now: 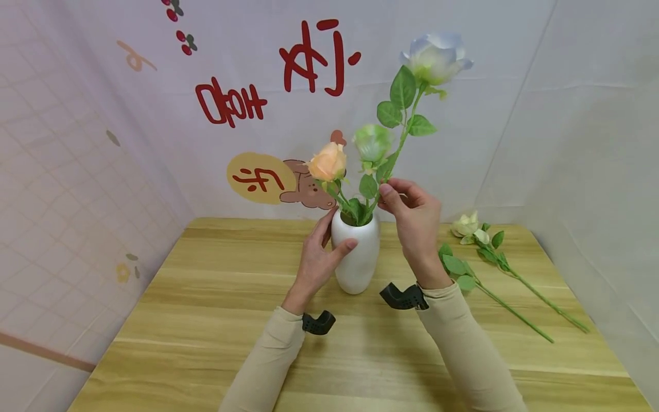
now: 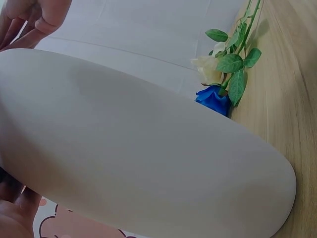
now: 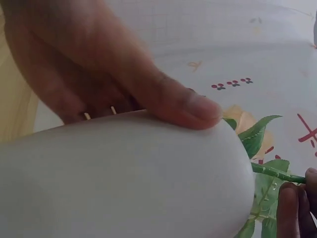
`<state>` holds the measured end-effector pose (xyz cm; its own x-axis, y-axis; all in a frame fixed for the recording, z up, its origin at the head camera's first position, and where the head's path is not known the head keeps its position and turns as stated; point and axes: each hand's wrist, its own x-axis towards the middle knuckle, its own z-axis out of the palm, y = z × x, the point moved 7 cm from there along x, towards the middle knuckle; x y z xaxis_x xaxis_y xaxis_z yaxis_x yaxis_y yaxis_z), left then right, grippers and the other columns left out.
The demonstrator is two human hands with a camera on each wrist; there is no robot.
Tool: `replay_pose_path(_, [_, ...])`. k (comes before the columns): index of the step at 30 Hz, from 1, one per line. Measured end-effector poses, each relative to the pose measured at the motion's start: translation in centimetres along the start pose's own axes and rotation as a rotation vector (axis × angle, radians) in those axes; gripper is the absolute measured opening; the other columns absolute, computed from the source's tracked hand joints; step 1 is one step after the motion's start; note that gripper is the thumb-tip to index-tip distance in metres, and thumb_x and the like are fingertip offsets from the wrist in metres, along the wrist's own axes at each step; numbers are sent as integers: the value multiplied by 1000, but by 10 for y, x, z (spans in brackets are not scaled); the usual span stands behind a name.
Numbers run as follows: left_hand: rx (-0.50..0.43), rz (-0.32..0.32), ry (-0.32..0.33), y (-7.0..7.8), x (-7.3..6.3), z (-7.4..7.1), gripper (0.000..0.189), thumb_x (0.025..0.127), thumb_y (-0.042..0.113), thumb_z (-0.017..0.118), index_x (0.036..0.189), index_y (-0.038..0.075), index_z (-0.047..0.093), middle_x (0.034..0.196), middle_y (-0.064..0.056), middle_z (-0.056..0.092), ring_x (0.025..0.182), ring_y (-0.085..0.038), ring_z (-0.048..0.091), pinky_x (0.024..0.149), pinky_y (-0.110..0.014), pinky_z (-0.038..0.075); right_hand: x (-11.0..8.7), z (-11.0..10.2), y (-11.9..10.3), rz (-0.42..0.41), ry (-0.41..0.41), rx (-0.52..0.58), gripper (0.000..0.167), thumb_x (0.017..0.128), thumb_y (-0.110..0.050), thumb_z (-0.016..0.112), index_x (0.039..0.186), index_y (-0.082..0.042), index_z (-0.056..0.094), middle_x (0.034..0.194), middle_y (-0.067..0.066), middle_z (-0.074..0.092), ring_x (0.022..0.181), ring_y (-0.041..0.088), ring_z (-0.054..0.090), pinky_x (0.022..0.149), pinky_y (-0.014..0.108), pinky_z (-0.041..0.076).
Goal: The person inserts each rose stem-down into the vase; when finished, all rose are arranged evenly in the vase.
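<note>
A white vase (image 1: 355, 260) stands on the table, with a peach rose (image 1: 328, 163) and a pale green rose (image 1: 373, 142) in its mouth. My left hand (image 1: 318, 258) holds the vase near its top, thumb across the front and fingers round the left side. Between thumb and fingers, my right hand (image 1: 418, 223) pinches the stem of a tall rose with a white, blue-tinged bloom (image 1: 437, 57). That stem leans right, its lower end at the vase mouth. In the right wrist view, a green stem (image 3: 277, 172) runs from the rim to the pinching fingertips.
On the wooden table (image 1: 231, 286), at the right, lie a cream rose (image 1: 465, 225) and another leafy stem (image 1: 507, 306). The left wrist view shows a blue rose bloom (image 2: 214, 100) there. A white printed backdrop (image 1: 221, 46) rises behind the table.
</note>
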<state>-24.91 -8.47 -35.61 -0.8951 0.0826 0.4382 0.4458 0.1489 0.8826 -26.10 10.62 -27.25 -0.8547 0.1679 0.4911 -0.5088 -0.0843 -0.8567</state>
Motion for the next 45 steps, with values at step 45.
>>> replay_pose_path(45, [-52, 4, 4, -5, -3, 6, 93, 89, 63, 72, 161, 15, 38, 160, -5, 43, 144, -22, 45, 119, -41, 37, -36, -55, 42, 212, -188, -260, 36, 100, -35, 73, 125, -9, 73, 117, 4, 72, 105, 17, 66, 87, 27, 55])
